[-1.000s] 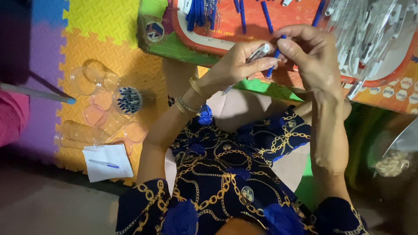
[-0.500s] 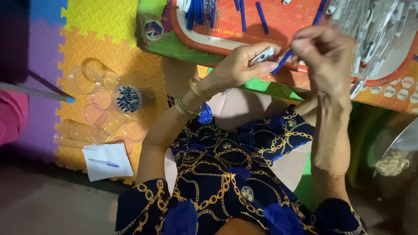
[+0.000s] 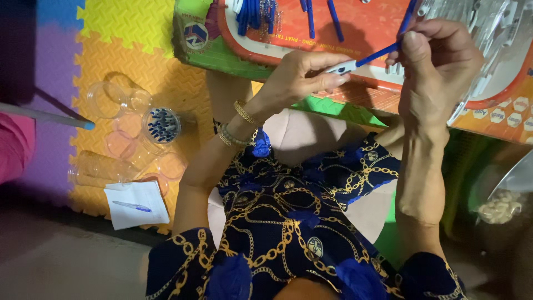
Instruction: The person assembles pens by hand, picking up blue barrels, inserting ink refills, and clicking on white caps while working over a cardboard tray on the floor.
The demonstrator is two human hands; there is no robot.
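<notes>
Our left hand pinches a short clear pen barrel between thumb and fingertips, held level over the lap so its open end faces the other hand. Our right hand is closed in a fingertip grip on a thin blue refill, whose near tip meets the mouth of the barrel; holding both parts in the air, close together, seems to let us line them up by eye. Gold bracelets sit on the left wrist, above a dark dress with a chain pattern. Just beyond the hands lies a red tray on a low counter, with loose blue refills gathered at its far side and a heap of clear barrels to the right, both within easy reach. Off to the left, on the foam floor mat, stand clear plastic jars, one holding blue pieces upright, and a white sheet of paper with a pen on it.
</notes>
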